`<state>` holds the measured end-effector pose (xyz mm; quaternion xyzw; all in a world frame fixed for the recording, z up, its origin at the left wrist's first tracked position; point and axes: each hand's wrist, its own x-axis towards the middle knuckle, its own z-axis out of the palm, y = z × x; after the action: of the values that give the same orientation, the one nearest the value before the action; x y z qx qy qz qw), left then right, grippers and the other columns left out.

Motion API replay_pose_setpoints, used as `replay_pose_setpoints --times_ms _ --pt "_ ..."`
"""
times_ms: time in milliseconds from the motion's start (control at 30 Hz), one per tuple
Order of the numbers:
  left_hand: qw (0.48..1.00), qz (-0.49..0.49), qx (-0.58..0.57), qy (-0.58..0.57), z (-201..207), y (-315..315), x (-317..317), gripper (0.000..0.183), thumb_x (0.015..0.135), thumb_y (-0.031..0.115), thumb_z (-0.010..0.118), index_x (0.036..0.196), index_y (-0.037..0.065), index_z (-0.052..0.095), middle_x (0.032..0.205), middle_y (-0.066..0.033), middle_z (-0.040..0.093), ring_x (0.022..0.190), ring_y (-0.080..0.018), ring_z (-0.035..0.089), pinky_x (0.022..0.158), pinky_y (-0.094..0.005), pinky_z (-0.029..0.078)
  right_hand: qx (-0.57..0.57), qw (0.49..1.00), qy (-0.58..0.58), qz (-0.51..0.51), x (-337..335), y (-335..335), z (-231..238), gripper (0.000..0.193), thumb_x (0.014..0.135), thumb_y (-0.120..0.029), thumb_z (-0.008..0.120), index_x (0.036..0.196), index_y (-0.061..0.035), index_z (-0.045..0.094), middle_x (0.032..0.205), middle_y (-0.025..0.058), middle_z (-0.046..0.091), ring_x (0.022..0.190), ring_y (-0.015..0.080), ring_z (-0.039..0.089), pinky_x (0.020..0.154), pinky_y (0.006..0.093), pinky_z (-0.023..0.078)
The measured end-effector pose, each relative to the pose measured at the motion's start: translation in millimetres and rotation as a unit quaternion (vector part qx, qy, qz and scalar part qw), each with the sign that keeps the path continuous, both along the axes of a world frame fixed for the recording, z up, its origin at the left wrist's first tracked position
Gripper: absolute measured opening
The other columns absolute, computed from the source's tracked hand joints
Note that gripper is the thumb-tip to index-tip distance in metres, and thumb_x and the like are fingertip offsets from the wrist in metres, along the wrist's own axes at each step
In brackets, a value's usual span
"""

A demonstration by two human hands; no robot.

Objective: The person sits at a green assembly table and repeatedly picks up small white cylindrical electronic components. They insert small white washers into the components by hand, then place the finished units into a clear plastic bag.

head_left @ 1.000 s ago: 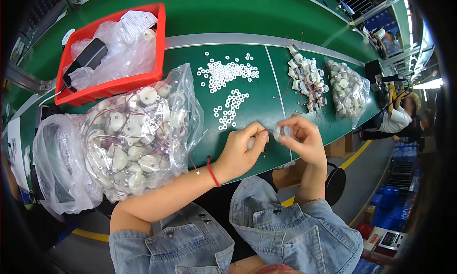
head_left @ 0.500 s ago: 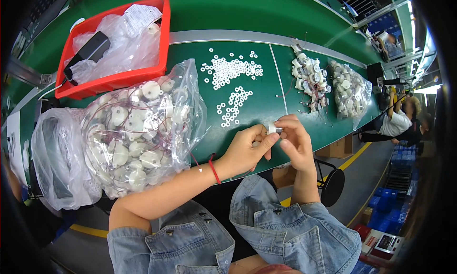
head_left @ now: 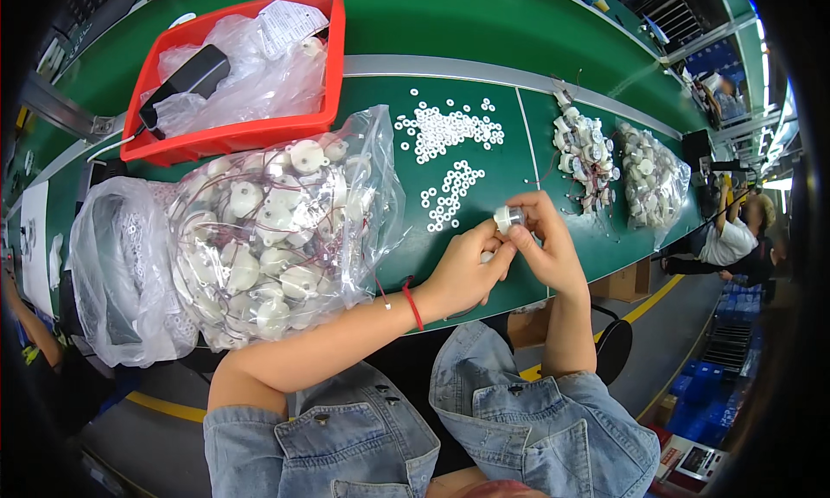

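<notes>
Between the thumb and fingers of my right hand (head_left: 553, 252) is a small white-and-silver motor (head_left: 508, 219), its metal end turned to the right. My left hand (head_left: 471, 269) is closed just below and left of it, its fingertips close to the motor. A bit of something white shows between the left fingers, too covered to name. Small white rings (head_left: 450, 128) lie loose on the green table beyond my hands, in a large heap and a smaller group. Left of them a clear plastic bag (head_left: 380, 165) is full of round white wired motors.
A red bin (head_left: 233, 143) with plastic bags and a black device (head_left: 186, 87) stands at the back left. An opened clear bag (head_left: 104, 273) holds more white rings. Right of the white line lie a pile of wired motors (head_left: 584, 152) and another filled bag (head_left: 648, 182). People work at far right.
The view has shifted, so the table things appear farther right. The motor now sits higher in my right fingers, with more of it showing, and my left fingers have drawn slightly below it.
</notes>
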<state>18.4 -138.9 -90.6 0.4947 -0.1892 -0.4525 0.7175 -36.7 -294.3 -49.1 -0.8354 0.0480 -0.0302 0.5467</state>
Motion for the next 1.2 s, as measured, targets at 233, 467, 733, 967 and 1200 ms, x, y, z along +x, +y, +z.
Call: replay_pose_setpoints --times_ms 233,467,733,967,1200 --pt "0.999 -0.034 -0.006 -0.014 1 2 3 0.029 0.102 0.023 0.047 0.11 -0.002 0.061 0.077 -0.004 0.064 0.045 -0.0067 0.051 0.04 -0.0218 0.042 0.001 0.996 -0.012 -0.084 41 -18 -25 0.017 0.097 -0.014 0.058 0.108 -0.0009 0.054 0.088 0.0017 0.06 0.078 0.0046 0.053 0.065 0.0191 0.041" --pt "0.999 -0.029 -0.012 -0.019 1 3 3 0.027 0.101 0.02 0.048 0.11 -0.001 0.062 0.075 -0.0034 0.065 0.044 -0.0073 0.052 0.041 -0.0236 0.042 -0.072 0.992 -0.033 -0.094 60 -24 -40 0.017 0.097 -0.015 0.06 0.104 -0.0009 0.056 0.073 -0.0025 0.058 0.061 0.0014 0.043 0.052 0.0192 0.032" --pt "0.999 -0.012 -0.027 -0.018 -1 3 1 0.026 0.101 0.02 0.048 0.107 -0.001 0.062 0.073 -0.0038 0.064 0.044 -0.008 0.052 0.041 -0.0243 0.042 -0.094 0.988 -0.032 -0.114 66 -26 -43 0.02 0.096 -0.017 0.063 0.094 0.0011 0.055 0.07 0.001 0.061 0.064 0.0037 0.051 0.056 0.0199 0.039" --pt "0.999 -0.01 -0.031 -0.03 -2 2 2 0.026 0.102 0.02 0.048 0.105 -0.001 0.062 0.072 -0.0046 0.064 0.044 -0.0084 0.054 0.041 -0.0247 0.043 -0.115 0.988 -0.049 -0.094 66 -22 -44 0.016 0.096 -0.013 0.062 0.1 0.0007 0.056 0.073 -0.0017 0.059 0.06 0.001 0.044 0.051 0.0188 0.034" --pt "0.999 -0.006 -0.036 -0.018 -2 3 2 0.025 0.102 0.02 0.048 0.104 -0.001 0.061 0.072 -0.0048 0.063 0.045 -0.0083 0.054 0.041 -0.0248 0.042 -0.119 0.987 -0.072 -0.086 65 -22 -49 0.017 0.095 -0.011 0.063 0.104 0.0015 0.057 0.076 -0.0016 0.059 0.061 0.0003 0.044 0.049 0.0178 0.032"
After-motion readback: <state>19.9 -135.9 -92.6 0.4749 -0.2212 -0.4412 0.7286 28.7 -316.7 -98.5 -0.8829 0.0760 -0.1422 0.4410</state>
